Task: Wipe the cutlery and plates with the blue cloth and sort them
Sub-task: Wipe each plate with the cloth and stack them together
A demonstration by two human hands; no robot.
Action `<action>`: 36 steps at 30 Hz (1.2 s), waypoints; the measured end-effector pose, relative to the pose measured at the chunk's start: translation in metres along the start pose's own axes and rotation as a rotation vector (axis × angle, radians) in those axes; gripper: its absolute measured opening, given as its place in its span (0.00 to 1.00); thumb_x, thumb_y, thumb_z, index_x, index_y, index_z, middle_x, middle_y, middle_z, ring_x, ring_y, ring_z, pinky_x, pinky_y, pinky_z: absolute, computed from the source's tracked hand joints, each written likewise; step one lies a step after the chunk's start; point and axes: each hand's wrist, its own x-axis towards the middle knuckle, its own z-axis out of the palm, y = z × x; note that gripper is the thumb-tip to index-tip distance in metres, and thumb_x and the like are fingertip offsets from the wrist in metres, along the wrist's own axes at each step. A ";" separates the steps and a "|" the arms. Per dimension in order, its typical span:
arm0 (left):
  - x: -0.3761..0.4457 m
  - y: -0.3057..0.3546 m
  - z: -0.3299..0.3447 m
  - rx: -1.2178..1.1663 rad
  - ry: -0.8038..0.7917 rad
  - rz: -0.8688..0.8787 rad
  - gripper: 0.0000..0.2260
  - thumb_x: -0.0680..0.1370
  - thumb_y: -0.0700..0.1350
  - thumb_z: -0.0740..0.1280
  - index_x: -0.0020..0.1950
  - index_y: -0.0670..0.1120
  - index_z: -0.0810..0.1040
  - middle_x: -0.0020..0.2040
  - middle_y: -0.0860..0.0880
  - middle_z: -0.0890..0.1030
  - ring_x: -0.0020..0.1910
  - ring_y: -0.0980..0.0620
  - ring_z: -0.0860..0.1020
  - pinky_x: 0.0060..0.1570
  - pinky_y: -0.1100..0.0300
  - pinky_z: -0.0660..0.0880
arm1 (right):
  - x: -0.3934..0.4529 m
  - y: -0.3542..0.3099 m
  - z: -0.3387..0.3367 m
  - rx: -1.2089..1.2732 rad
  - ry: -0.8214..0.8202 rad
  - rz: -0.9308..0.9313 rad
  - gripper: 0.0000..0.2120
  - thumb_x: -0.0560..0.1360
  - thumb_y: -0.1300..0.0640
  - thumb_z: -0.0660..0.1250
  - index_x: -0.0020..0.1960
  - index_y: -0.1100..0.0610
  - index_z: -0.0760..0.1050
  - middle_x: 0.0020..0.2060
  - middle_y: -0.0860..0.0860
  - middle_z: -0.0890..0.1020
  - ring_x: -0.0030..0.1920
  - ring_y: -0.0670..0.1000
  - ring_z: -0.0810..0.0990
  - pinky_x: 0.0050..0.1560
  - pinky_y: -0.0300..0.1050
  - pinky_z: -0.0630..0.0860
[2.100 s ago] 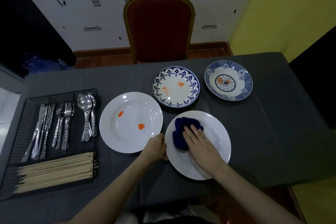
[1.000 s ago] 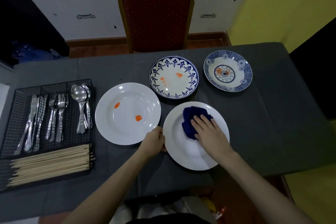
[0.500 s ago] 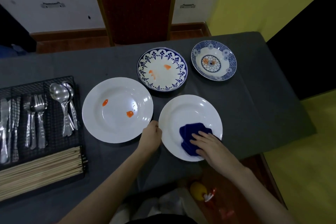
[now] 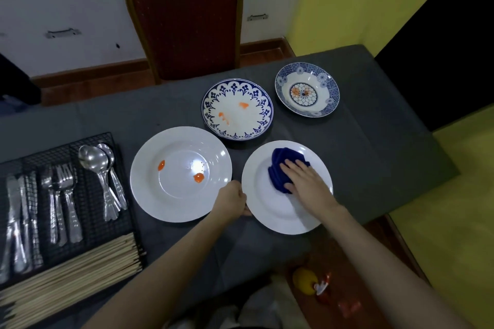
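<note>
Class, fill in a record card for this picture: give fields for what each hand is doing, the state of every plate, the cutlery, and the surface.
Left hand: grips the near-left rim of the plate being wiped
Right hand: flat, pressing the blue cloth
Plate being wiped: white, no stains visible
White plate: two orange stains
Blue-rimmed plate: orange smears
Floral bowl-plate: patterned; orange at the centre, stain or pattern unclear
Wire tray: knives, forks, spoons, chopsticks
Table: dark grey cover
</note>
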 end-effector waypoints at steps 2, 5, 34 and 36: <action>-0.002 -0.001 0.004 -0.026 0.004 0.003 0.05 0.78 0.36 0.59 0.50 0.36 0.74 0.46 0.38 0.82 0.44 0.41 0.83 0.47 0.45 0.82 | -0.011 0.007 0.000 -0.055 0.011 -0.030 0.24 0.81 0.53 0.55 0.76 0.51 0.55 0.75 0.47 0.58 0.75 0.51 0.55 0.72 0.49 0.55; -0.007 -0.003 0.014 -0.078 0.023 0.019 0.05 0.78 0.35 0.58 0.49 0.36 0.73 0.46 0.36 0.80 0.44 0.39 0.82 0.44 0.43 0.82 | -0.034 0.025 0.005 -0.086 -0.001 -0.068 0.23 0.80 0.53 0.58 0.74 0.49 0.60 0.73 0.46 0.62 0.72 0.51 0.61 0.66 0.49 0.63; 0.001 -0.008 0.009 -0.172 0.003 -0.011 0.04 0.81 0.39 0.59 0.55 0.42 0.71 0.50 0.42 0.80 0.47 0.45 0.82 0.43 0.52 0.83 | -0.008 0.016 0.004 -0.084 0.061 -0.101 0.27 0.77 0.61 0.62 0.74 0.53 0.62 0.73 0.49 0.64 0.72 0.54 0.62 0.68 0.53 0.61; 0.001 -0.008 0.007 -0.245 -0.047 -0.001 0.05 0.81 0.39 0.59 0.56 0.43 0.70 0.52 0.43 0.78 0.50 0.45 0.81 0.43 0.51 0.83 | -0.019 0.018 0.002 -0.073 0.038 -0.132 0.29 0.75 0.61 0.65 0.74 0.52 0.62 0.72 0.49 0.65 0.71 0.54 0.63 0.67 0.52 0.63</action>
